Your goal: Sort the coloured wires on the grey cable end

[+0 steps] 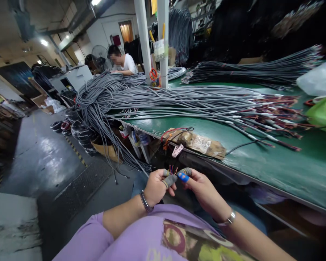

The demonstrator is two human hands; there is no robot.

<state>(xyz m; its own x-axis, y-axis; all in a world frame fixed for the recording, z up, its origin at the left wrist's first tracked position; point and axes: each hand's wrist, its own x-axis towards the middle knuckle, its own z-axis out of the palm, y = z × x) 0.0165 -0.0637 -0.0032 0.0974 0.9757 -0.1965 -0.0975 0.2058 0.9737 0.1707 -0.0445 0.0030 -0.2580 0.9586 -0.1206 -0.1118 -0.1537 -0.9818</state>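
Grey cable end with coloured wires sits pinched in my grip, left hand and right hand both clenched on it, taped fingertips touching. Beyond the grip, green tabletop piled with cables.

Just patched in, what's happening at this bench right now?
A person in a purple top holds the end of a thin cable, its coloured wire strands fanned out, pinched between the left hand and the right hand. Several fingertips wear grey and blue tape. Both hands are below the near edge of the green-topped workbench, where a big bundle of grey cables lies. Another person in a white shirt leans over the far end.
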